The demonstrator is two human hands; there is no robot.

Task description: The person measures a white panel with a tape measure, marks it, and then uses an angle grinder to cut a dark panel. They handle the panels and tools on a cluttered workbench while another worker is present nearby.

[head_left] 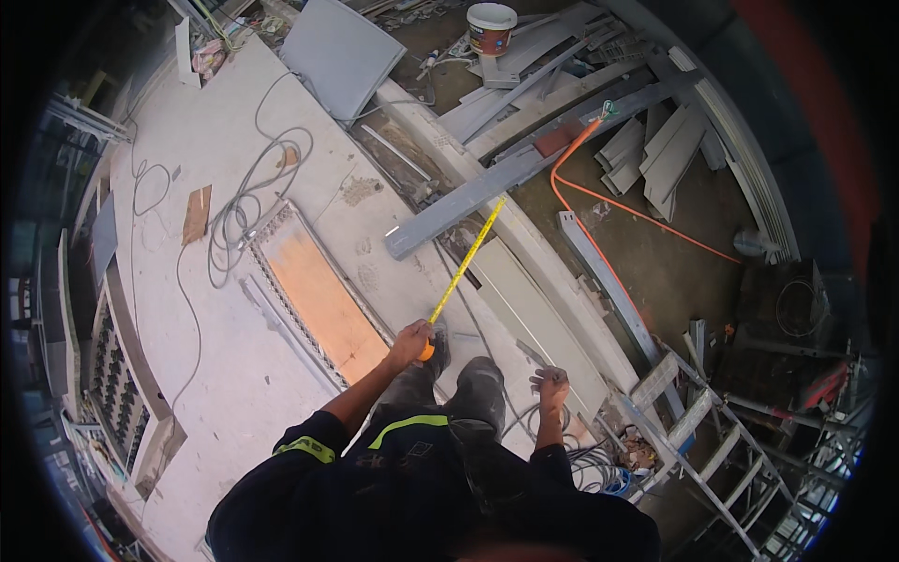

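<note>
My left hand [409, 345] is closed around a tape measure [427, 352] with an orange case. Its yellow blade [465, 265] runs out away from me, up and to the right. The blade's far end lies at the pale concrete curb, close to a long grey metal beam [468, 208] that rests across it. Off to the right, my right hand [552, 385] hangs with fingers loosely bent and apart, and no object shows in it. A small grey strip [531, 353] lies just beyond that hand.
Left of my legs lies a framed orange-brown panel [314, 298]. Grey cables [245, 211] coil on the floor behind it. An aluminium ladder [721, 456] stands at the lower right. Orange hose [562, 183], metal strips [670, 155] and a white bucket [491, 30] lie beyond the curb.
</note>
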